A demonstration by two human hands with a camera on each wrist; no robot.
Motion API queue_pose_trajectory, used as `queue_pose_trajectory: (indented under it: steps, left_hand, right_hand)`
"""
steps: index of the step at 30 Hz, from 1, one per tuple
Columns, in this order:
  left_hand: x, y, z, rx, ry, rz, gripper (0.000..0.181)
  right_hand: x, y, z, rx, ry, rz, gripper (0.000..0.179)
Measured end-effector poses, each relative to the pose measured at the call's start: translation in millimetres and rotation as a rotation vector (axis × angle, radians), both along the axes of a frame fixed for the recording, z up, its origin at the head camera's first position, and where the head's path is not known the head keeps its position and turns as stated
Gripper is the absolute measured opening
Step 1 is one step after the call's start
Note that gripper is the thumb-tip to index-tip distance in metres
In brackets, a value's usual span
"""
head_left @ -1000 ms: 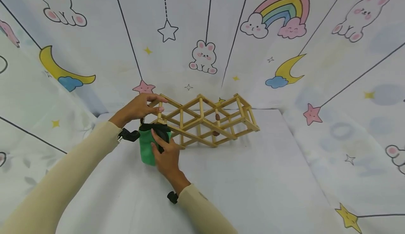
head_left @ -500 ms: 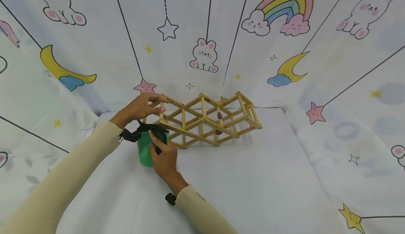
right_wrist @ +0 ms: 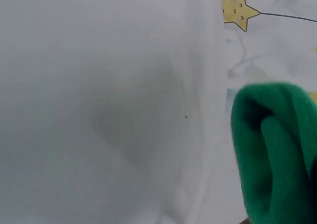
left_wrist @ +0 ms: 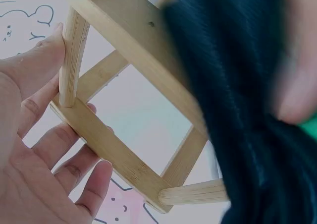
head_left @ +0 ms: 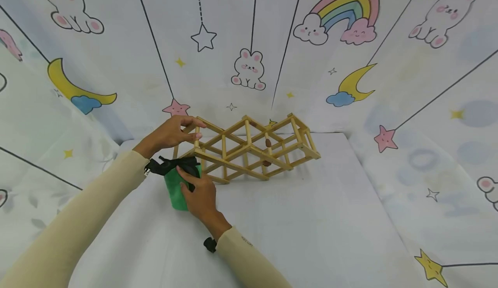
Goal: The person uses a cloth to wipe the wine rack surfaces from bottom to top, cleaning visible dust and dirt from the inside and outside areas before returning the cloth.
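Note:
A folding wooden wine rack [head_left: 248, 133], a lattice of pale slats and round dowels, stands stretched out near the back wall. My left hand [head_left: 171, 132] grips its left end, thumb and fingers about an upright dowel [left_wrist: 74, 60]. Just below that, my right hand [head_left: 200, 195] pinches a soft green cloth [head_left: 177, 193] with a black fabric strip [head_left: 177, 163] at its top. In the left wrist view the strip covers part of the rack. Only the folded green cloth fills the right side of the right wrist view; the right hand is mostly out of that view.
A white-covered table [head_left: 303, 227] lies under everything. Behind and beside it hangs a sheet [head_left: 218, 76] printed with rabbits, stars and moons. Two small brown pieces [head_left: 267, 143] sit on a dowel of the rack. Black camera straps [head_left: 210, 244] circle both wrists.
The green cloth and its black strip have moved left and slightly down, away from the rack's end, with my right hand. My left hand keeps its hold on the rack.

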State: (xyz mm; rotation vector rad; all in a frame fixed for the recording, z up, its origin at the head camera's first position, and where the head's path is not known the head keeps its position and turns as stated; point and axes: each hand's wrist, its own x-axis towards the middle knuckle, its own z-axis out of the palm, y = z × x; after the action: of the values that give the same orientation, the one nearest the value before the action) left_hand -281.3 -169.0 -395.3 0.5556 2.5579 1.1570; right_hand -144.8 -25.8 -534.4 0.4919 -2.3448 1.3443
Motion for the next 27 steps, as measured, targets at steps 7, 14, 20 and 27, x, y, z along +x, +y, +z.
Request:
queue_pose_trajectory:
  steps: [7, 14, 20, 27]
  left_hand:
    - [-0.1, -0.2, 0.4, -0.007, 0.011, -0.015, 0.043]
    - [0.2, -0.6, -0.6, -0.013, 0.007, -0.002, 0.042]
    - [0.3, 0.3, -1.7, -0.012, 0.006, -0.005, 0.041]
    - [-0.4, 0.7, -0.5, 0.001, -0.011, 0.009, 0.039]
  right_hand:
    - [0.4, 4, 3.1, -0.062, 0.322, -0.056, 0.046]
    - [-5.3, 2, 3.0, -0.053, 0.204, -0.056, 0.047]
    - [4.1, 2, -7.5, 0.084, 0.009, 0.057, 0.050]
    - [-1.3, 5, -15.0, 0.293, 0.195, 0.018, 0.046]
